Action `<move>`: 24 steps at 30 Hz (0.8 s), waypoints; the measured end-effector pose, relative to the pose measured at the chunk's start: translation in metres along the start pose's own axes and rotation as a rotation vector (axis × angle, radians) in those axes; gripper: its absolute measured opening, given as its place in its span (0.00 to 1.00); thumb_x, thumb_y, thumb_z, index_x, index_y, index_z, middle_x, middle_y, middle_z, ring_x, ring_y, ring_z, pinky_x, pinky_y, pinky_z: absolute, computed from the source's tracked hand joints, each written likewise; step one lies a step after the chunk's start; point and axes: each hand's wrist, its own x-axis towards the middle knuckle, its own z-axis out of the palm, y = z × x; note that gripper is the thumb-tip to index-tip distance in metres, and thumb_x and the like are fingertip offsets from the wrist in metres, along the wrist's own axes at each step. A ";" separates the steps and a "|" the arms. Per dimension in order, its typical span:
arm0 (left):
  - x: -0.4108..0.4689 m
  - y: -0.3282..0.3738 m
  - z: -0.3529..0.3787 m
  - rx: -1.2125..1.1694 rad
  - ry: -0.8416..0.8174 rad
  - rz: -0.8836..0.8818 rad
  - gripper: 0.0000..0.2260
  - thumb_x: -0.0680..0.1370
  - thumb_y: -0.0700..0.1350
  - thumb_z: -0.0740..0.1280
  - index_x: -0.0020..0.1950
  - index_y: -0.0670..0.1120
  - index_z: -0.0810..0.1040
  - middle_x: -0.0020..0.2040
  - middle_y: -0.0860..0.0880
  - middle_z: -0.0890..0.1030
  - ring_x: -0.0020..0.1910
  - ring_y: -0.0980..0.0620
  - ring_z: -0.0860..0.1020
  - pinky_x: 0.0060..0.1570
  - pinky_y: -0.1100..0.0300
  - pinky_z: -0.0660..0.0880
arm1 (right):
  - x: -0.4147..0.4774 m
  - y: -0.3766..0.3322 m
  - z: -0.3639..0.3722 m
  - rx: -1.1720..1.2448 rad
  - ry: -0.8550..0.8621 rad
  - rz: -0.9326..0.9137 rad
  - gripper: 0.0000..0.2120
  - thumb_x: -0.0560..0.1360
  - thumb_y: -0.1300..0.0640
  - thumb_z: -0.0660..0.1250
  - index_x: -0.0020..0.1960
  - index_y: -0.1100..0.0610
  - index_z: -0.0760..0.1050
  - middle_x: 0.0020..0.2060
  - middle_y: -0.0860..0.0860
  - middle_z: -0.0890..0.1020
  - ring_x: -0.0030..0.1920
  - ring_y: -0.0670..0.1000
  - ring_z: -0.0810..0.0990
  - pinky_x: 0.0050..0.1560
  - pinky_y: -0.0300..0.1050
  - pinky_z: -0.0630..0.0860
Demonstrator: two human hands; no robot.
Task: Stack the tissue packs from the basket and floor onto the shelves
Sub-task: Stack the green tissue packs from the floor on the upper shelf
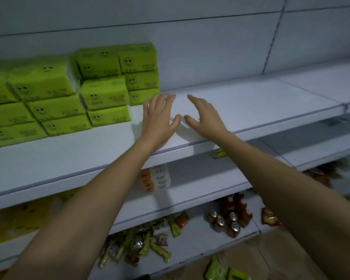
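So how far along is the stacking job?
Partly done. Stacks of green tissue packs already sit at the left of the shelf. Nothing is in hand: the left hand and right hand hover open over bare shelf beside the stack. Left: what look like loose packs on the floor below.

A shop aisle: tiered white metal shelves (251, 102) with a panelled back run past the fingers (160, 102); just left of them, green tissue packs (101, 91) stand in identical stacks; below them lie snack packets (148, 245), drink cans (235, 227) and a yellow price label (218, 153) on a shelf edge.
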 end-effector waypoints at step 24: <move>-0.351 0.526 0.249 -0.239 -1.288 0.979 0.28 0.80 0.57 0.56 0.76 0.46 0.55 0.76 0.48 0.57 0.75 0.49 0.55 0.73 0.54 0.51 | -0.700 0.236 -0.136 -0.117 0.177 1.523 0.27 0.76 0.53 0.65 0.71 0.60 0.63 0.70 0.58 0.66 0.70 0.58 0.65 0.68 0.50 0.61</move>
